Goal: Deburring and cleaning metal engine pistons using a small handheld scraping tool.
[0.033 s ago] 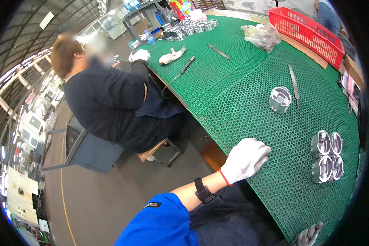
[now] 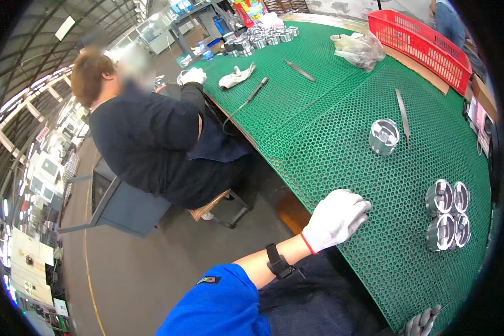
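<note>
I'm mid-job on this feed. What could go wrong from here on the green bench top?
1. The four metal pistons stand close together, so a bump to one might knock it against another.
2. The lone piston stands near a slim flat metal tool, which could scratch it if either gets shoved.
3. The right hand is partly cut off at the picture's lower edge, so a fumble there might go unseen.

Four shiny silver pistons (image 2: 446,215) — hollow ends visible, in a two-by-two cluster — on the green mat (image 2: 319,140)
</note>
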The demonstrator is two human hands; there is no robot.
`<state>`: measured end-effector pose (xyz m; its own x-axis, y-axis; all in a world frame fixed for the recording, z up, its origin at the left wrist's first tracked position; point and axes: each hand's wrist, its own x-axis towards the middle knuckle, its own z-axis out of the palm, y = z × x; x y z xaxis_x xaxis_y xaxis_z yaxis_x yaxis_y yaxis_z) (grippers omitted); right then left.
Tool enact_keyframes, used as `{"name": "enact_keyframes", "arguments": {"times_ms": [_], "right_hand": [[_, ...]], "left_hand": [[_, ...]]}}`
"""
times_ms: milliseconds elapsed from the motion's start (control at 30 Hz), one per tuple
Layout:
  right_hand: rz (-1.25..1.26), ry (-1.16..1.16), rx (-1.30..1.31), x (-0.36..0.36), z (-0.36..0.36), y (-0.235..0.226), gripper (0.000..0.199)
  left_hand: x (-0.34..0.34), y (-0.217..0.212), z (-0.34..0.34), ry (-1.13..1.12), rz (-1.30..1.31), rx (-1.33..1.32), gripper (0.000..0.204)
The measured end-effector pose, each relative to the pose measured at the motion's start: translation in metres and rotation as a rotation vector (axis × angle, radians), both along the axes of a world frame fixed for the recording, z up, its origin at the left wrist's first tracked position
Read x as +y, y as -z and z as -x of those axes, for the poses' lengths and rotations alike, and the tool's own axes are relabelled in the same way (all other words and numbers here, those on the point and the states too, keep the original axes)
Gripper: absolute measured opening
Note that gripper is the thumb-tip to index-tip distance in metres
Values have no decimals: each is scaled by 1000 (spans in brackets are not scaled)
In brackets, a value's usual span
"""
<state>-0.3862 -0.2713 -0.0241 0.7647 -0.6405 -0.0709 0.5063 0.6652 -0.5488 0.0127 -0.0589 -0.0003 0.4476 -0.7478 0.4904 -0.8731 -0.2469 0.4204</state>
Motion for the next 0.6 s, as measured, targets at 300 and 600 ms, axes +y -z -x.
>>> {"name": "enact_keyframes", "arguments": {"times_ms": [300,600], "right_hand": [[-2,-343,-306,-5,-6,6,30],[65,-127,-34,21,-5,-15,30]], "left_hand": [[-1,-4,3,-48,-28,-69,29],[-2,-1,6,-64,-25,-90,27]]}}
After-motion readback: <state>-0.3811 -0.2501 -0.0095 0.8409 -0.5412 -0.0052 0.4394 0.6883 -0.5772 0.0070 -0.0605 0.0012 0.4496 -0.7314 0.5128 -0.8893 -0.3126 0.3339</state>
